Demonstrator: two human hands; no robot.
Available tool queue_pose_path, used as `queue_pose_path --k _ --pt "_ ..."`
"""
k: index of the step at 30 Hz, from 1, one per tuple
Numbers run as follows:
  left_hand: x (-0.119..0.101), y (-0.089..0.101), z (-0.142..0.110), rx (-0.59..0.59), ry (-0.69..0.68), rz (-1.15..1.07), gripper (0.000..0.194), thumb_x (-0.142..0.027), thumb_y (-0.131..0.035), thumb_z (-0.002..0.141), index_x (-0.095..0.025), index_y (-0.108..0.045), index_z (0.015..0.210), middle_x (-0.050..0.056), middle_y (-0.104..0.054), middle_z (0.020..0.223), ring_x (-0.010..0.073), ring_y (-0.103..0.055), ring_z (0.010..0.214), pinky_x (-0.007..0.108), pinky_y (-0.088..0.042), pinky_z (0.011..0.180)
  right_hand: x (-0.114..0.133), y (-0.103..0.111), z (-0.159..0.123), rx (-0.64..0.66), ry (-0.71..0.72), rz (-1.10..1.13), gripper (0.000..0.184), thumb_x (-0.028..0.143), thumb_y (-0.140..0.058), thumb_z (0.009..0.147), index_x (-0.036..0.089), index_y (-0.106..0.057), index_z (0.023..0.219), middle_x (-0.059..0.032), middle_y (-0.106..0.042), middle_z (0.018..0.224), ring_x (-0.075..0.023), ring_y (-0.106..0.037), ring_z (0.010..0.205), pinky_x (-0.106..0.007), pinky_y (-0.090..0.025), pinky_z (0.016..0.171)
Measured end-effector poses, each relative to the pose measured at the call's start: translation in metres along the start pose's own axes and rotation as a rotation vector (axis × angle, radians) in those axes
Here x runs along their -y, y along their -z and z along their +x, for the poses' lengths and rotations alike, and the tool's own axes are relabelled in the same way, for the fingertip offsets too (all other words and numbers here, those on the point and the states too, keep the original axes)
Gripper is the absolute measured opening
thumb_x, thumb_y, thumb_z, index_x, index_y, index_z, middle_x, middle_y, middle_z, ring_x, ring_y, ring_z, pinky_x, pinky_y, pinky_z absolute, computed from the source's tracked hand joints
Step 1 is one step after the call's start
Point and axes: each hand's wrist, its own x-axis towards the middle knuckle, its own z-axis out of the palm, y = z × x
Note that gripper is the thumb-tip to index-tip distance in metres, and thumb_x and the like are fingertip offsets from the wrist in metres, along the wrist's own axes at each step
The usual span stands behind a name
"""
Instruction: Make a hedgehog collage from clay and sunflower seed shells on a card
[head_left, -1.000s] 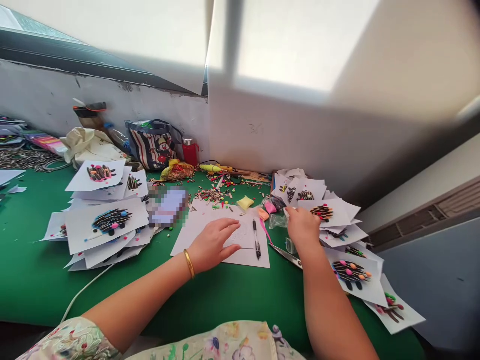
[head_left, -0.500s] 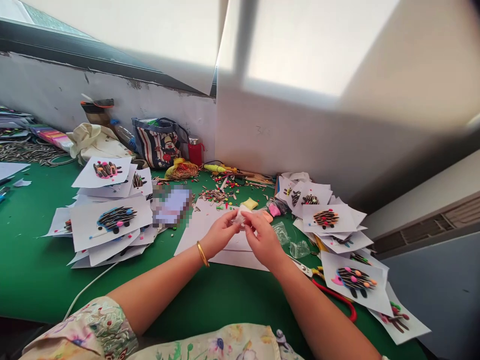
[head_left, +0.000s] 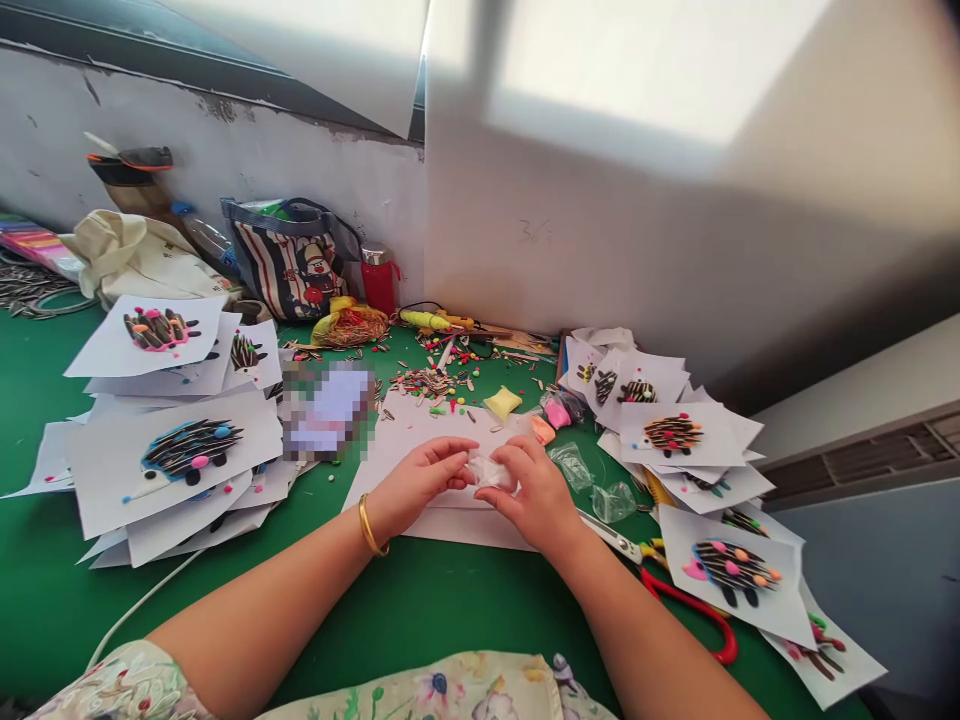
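Above the white paper [head_left: 409, 440], my right hand [head_left: 538, 492] grips a small white packet in clear plastic [head_left: 493, 474], with thumb and fingers around its right side. My left hand [head_left: 420, 485], a gold bangle at its wrist, pinches at the packet's left edge. What is inside looks like soft white clay. Beyond the hands lie a yellow packet [head_left: 503, 402], an orange lump [head_left: 541, 430] and a pink packet [head_left: 556, 412]. Crumpled clear wrappers [head_left: 613, 502] rest right of my right hand. Red-handled scissors [head_left: 694, 608] lie partly under the picture cards.
Stacks of cards with seed hedgehogs stand left [head_left: 97, 500] and right [head_left: 600, 450]. Loose seeds and coloured beads [head_left: 427, 383] are scattered behind the paper. Near the wall stand a striped bag [head_left: 281, 265] and a red bottle [head_left: 380, 285]. A blurred phone-like object [head_left: 326, 412] lies left.
My right hand has come from the right-hand cards to the middle, bringing the white packet to my left hand. The hands have since shifted their grip on it. The view has tilted slightly.
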Motion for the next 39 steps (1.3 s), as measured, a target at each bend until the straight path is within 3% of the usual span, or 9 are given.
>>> queue_pose_path --k 4,15,20,24,29,35,39 --pt "0.003 -0.001 -0.002 -0.009 0.017 0.051 0.032 -0.029 -0.079 0.071 -0.018 -0.063 0.097 0.002 -0.063 0.098 0.0139 -0.062 0.083 0.029 -0.051 0.078 -0.003 -0.004 -0.004 0.02 -0.032 -0.038 0.033 0.046 -0.072 0.082 0.021 -0.056 0.095 -0.0058 -0.057 0.092 -0.0214 -0.055 0.081 -0.035 -0.049 0.072" --pt "0.001 0.001 0.0 -0.017 -0.073 0.284 0.024 -0.039 -0.068 0.08 -0.018 -0.057 0.082 -0.002 -0.057 0.073 0.0122 -0.053 0.067 0.026 -0.047 0.066 0.007 -0.003 -0.004 0.057 -0.008 0.121 0.031 0.045 -0.066 0.088 0.021 -0.056 0.104 -0.0076 -0.059 0.098 -0.0217 -0.057 0.087 -0.035 -0.05 0.077" --pt "0.002 0.002 0.001 -0.1 -0.179 0.336 0.017 -0.031 -0.066 0.078 -0.018 -0.056 0.082 -0.001 -0.058 0.079 0.0131 -0.056 0.074 0.027 -0.048 0.07 0.012 0.0 -0.003 0.061 -0.011 0.154 0.019 0.028 -0.059 0.091 0.021 -0.055 0.108 -0.0078 -0.061 0.099 -0.022 -0.057 0.094 -0.036 -0.05 0.083" --pt "0.003 0.003 0.001 -0.136 -0.314 0.552 0.006 -0.026 -0.058 0.081 -0.02 -0.058 0.081 -0.001 -0.059 0.079 0.0144 -0.057 0.075 0.028 -0.049 0.072 0.013 -0.001 -0.004 0.042 -0.037 0.176 0.018 0.023 -0.055 0.09 0.022 -0.055 0.108 -0.0068 -0.061 0.099 -0.0198 -0.058 0.087 -0.035 -0.05 0.08" --pt "0.004 0.003 -0.002 -0.143 -0.423 0.789 0.015 -0.024 -0.052 0.088 -0.022 -0.066 0.091 0.003 -0.069 0.09 0.018 -0.062 0.086 0.032 -0.051 0.081 0.013 -0.004 -0.005 0.01 -0.05 0.21 0.011 0.021 -0.053 0.09 0.023 -0.056 0.101 -0.0047 -0.062 0.092 -0.019 -0.057 0.082 -0.033 -0.049 0.073" --pt "0.006 0.004 -0.005 -0.081 -0.43 0.942 0.019 -0.032 -0.06 0.088 -0.022 -0.065 0.104 0.002 -0.068 0.088 0.0174 -0.063 0.081 0.03 -0.051 0.074 0.01 -0.006 -0.004 0.015 -0.08 0.203 0.009 0.019 -0.051 0.091 0.022 -0.056 0.097 -0.0046 -0.062 0.091 -0.0193 -0.057 0.084 -0.032 -0.047 0.072" --pt "0.004 0.004 -0.008 -0.081 -0.414 1.065 0.016 -0.031 -0.063 0.087 -0.023 -0.064 0.101 0.001 -0.07 0.091 0.0188 -0.064 0.084 0.031 -0.05 0.076 0.012 -0.005 -0.004 0.051 -0.062 0.174 0.008 0.018 -0.051 0.09 0.022 -0.055 0.096 -0.0043 -0.061 0.09 -0.0193 -0.056 0.083 -0.032 -0.046 0.073"
